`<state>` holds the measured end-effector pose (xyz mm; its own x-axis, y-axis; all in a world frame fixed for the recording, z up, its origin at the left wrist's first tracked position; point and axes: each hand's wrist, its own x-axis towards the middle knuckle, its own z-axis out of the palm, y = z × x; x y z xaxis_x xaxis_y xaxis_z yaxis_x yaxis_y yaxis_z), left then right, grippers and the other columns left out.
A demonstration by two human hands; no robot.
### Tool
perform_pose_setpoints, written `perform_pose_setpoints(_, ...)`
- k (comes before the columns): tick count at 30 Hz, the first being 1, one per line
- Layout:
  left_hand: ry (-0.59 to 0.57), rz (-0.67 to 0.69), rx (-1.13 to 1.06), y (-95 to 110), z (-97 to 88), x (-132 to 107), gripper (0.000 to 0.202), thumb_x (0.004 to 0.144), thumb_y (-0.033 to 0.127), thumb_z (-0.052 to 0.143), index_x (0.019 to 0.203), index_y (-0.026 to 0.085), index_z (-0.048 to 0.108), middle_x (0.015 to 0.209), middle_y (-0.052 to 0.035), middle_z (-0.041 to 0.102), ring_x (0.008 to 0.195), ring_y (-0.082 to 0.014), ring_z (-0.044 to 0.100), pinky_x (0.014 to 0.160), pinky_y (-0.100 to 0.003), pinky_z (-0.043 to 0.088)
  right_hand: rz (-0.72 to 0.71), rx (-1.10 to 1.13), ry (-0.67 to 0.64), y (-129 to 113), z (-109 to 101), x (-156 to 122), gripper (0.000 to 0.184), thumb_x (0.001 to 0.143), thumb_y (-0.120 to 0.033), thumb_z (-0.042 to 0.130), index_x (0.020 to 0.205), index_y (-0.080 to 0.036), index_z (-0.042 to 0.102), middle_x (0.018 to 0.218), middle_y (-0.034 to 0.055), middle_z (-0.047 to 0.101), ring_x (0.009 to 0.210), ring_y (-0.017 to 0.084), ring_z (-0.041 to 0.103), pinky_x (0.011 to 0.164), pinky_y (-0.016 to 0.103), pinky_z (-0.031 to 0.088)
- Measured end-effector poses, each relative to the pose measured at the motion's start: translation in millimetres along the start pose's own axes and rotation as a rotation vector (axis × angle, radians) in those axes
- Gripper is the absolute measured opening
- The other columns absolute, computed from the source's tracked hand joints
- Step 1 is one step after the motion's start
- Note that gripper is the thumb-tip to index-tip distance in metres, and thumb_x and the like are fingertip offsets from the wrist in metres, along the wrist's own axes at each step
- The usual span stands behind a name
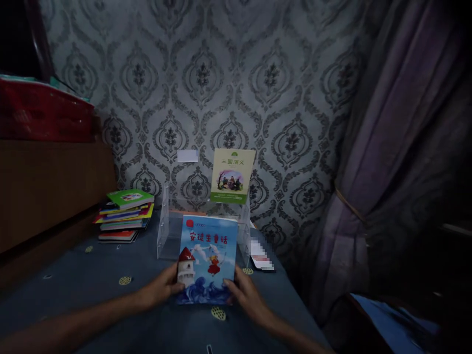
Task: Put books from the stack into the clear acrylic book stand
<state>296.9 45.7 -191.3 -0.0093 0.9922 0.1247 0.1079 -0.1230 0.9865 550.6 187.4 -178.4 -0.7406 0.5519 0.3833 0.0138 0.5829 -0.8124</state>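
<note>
A blue picture-covered book (208, 258) is held upright, its front cover facing me. My left hand (167, 285) grips its lower left edge, thumb on the cover. On the lower right edge my right hand (245, 292) is closed in the same way. Behind the book stands a clear acrylic stand (162, 231), partly hidden by it. A cream and green book (233, 176) rests upright at the upper right of that stand, leaning back slightly. Something orange shows low in the stand, mostly covered.
To the left lies a stack of several books (125, 216), a green one on top. A wooden cabinet (51, 191) bears a red basket (47, 110). Right of the stand lies a blurred pale item (261, 254). The patterned cloth (92, 280) covers the table; a purple curtain (383, 147) hangs right.
</note>
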Motion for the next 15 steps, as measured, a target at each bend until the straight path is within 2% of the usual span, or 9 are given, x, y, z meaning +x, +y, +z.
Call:
perform_pose_setpoints(2,-0.054,-0.109,-0.032,26.8,1.6,-1.0,0.079,0.068,0.056,0.083,0.133,0.023,0.055,0.103,-0.0053,0.071,0.095,-0.025,0.069,0.087,-0.041,0.057,0.09,0.187,-0.078,-13.5,-17.2,7.6,0.041,0.085,-0.051,0.06,0.121,-0.032,0.066,0.093,0.0052,0.072,0.08,0.029,0.072,0.053,0.038,0.064)
perform_pose_setpoints(3,-0.074,-0.194,-0.035,42.3,3.4,-2.1,0.078,0.069,0.056,0.083,0.134,0.022,0.055,0.095,-0.0037,0.071,0.083,-0.0211,0.069,0.076,-0.035,0.058,0.12,0.244,-0.115,-21.1,-26.4,11.9,0.041,0.083,-0.051,0.064,0.117,-0.029,0.067,0.091,0.0051,0.072,0.081,0.028,0.072,0.054,0.036,0.063)
perform_pose_setpoints(5,-0.092,-0.287,-0.038,74.0,7.6,-3.6,0.074,0.07,0.051,0.084,0.131,0.021,0.057,0.089,-0.0023,0.071,0.075,-0.0171,0.068,0.066,-0.027,0.057,0.167,0.315,-0.176,-37.2,-44.7,21.7,0.04,0.078,-0.049,0.071,0.109,-0.025,0.068,0.087,0.0039,0.073,0.078,0.025,0.072,0.053,0.033,0.063)
perform_pose_setpoints(7,-0.091,-0.306,-0.047,103.2,9.5,-0.4,0.068,0.072,0.05,0.083,0.128,0.021,0.06,0.084,-0.0017,0.071,0.071,-0.0155,0.067,0.063,-0.025,0.057,0.191,0.353,-0.216,-52.8,-62.4,34.8,0.037,0.074,-0.044,0.075,0.103,-0.023,0.067,0.085,0.0027,0.073,0.073,0.023,0.072,0.05,0.031,0.062)
perform_pose_setpoints(10,-0.064,-0.254,-0.005,140.9,2.2,23.1,0.064,0.074,0.05,0.082,0.127,0.021,0.06,0.087,-0.0032,0.072,0.07,-0.0159,0.068,0.061,-0.025,0.056,0.13,0.35,-0.194,-73.3,-89.2,65.4,0.029,0.072,-0.035,0.077,0.096,-0.021,0.066,0.079,0.0017,0.072,0.066,0.021,0.071,0.046,0.03,0.061)
perform_pose_setpoints(15,0.139,0.025,0.276,205.8,-26.5,108.2,0.051,0.078,0.043,0.078,0.118,0.016,0.064,0.089,-0.0054,0.071,0.069,-0.0165,0.066,0.057,-0.025,0.053,-0.126,0.176,-0.034,-98.6,-140.5,146.0,0.031,0.073,-0.03,0.076,0.099,-0.02,0.064,0.091,0.0043,0.071,0.074,0.02,0.069,0.049,0.031,0.063)
